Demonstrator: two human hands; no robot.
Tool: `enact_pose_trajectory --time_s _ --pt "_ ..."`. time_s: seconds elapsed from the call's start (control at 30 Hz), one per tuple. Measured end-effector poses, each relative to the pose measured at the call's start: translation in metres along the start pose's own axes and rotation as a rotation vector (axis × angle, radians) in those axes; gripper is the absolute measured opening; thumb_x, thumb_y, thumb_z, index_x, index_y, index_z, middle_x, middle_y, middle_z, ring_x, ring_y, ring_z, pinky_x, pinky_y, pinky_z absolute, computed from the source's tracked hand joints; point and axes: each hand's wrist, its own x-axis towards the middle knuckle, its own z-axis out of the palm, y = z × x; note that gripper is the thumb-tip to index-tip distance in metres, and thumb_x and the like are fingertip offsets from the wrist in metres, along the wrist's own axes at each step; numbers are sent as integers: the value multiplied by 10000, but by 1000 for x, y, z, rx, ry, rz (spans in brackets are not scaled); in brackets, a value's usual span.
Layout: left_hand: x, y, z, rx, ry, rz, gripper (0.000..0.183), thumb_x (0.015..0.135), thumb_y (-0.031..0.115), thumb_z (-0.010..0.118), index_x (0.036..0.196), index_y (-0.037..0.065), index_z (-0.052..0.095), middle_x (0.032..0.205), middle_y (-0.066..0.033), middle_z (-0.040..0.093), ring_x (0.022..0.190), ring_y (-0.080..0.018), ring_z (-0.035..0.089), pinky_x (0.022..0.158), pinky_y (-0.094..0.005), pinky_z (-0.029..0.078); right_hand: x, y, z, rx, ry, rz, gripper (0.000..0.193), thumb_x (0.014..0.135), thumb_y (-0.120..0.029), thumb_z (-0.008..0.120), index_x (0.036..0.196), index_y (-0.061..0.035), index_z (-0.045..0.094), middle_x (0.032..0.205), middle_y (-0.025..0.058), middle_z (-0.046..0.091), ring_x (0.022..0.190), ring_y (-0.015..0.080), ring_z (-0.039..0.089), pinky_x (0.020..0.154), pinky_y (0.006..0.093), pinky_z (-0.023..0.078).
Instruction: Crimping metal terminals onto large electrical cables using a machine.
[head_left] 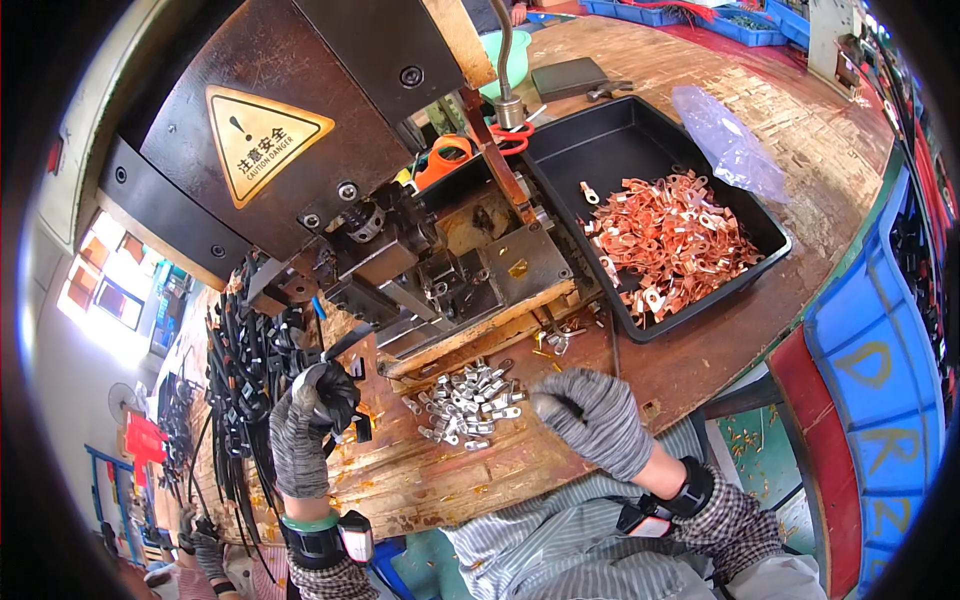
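My left hand point(300, 445), in a grey striped knit glove, is closed around a looped black cable point(338, 390) in front of the press. My right hand point(600, 420), gloved alike, hovers over the table's front edge with its fingers curled together. What it pinches, if anything, is hidden. Between the hands lies a loose pile of silver cable lugs point(465, 402). Just beyond the pile stands the crimping press point(440, 290), with its die area facing me. More black cables point(235, 400) lie in a thick bundle left of my left hand.
A black tray point(630, 325) of copper-coloured lugs point(670, 240) sits right of the press, a clear plastic bag point(730, 145) at its rim. A blue crate point(880, 370) stands far right. Another person's gloved hand point(208, 550) shows lower left. Orange-handled scissors point(440, 160) lie behind the press.
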Motion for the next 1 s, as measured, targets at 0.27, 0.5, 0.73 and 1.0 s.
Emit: enact_pose_trajectory --time_s 0.27,0.5,0.73,1.0 --pt "-48 25 22 338 274 347 477 745 248 665 1083 -43 497 841 -61 567 711 -118 554 574 -201 422 -7 11 -1 31 57 2 170 777 -178 625 880 -43 617 831 105 633 761 258 616 684 320 497" --pt "-111 98 25 988 103 770 293 873 220 518 1094 29 523 911 -148 598 821 -271 586 710 -350 486 -12 -14 4 -66 -27 -42 212 797 -206 602 950 -60 618 829 110 632 750 260 614 678 320 495" --pt "-124 99 27 1390 -434 981 332 782 177 557 1095 65 544 1088 -109 558 994 -281 535 867 -394 405 2 -154 -9 -196 -234 -1370 387 826 -223 454 1142 -1 472 1173 184 481 1084 344 473 947 483 362" --pt "-134 98 5 1576 -557 1019 340 789 195 570 1088 36 545 1061 -126 565 979 -275 542 855 -375 411 -5 -123 -24 -685 -536 -455 421 840 -438 462 854 -37 587 515 103 516 485 235 533 524 405 447"
